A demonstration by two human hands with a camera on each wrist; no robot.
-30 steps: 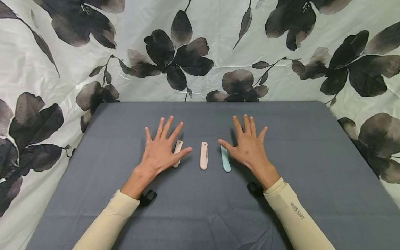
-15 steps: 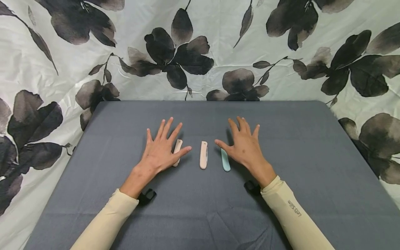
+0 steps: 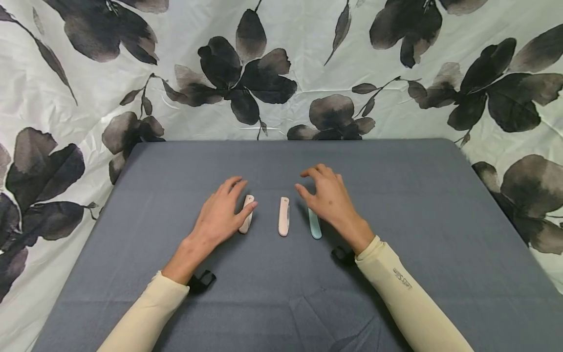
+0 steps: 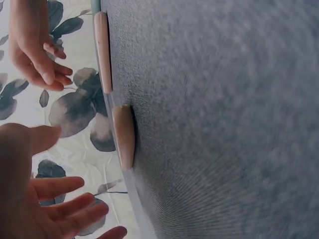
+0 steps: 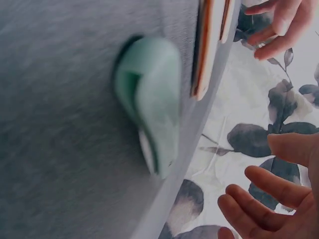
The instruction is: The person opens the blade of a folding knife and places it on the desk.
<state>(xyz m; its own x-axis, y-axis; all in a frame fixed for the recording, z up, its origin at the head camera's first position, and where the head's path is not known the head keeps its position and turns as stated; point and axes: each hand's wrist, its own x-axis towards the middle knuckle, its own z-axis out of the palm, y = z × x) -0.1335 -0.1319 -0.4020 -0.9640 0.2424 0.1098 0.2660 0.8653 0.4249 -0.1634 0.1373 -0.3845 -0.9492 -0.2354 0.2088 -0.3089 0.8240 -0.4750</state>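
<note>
Two pale pink folding knives, one at left and one in the middle, lie folded on the grey cloth beside a mint-green folding knife. My left hand hovers over the left pink knife, its thumb crossing above it in the head view. Above the green knife's upper end hovers my right hand, fingers loosely bent. Both wrist views show space between the hands and the knives. The green knife looms large and blurred in the right wrist view; the left pink knife is nearest in the left.
A grey cloth covers the table, with creases near the front. Behind it hangs a white curtain printed with dark flowers. Black wrist cameras sit under both wrists, close above the cloth.
Both hands have gone from spread, straight fingers to loosely bent ones. The right hand has moved left, towards the green knife; the left hand has shifted slightly left. The knives lie as before.
</note>
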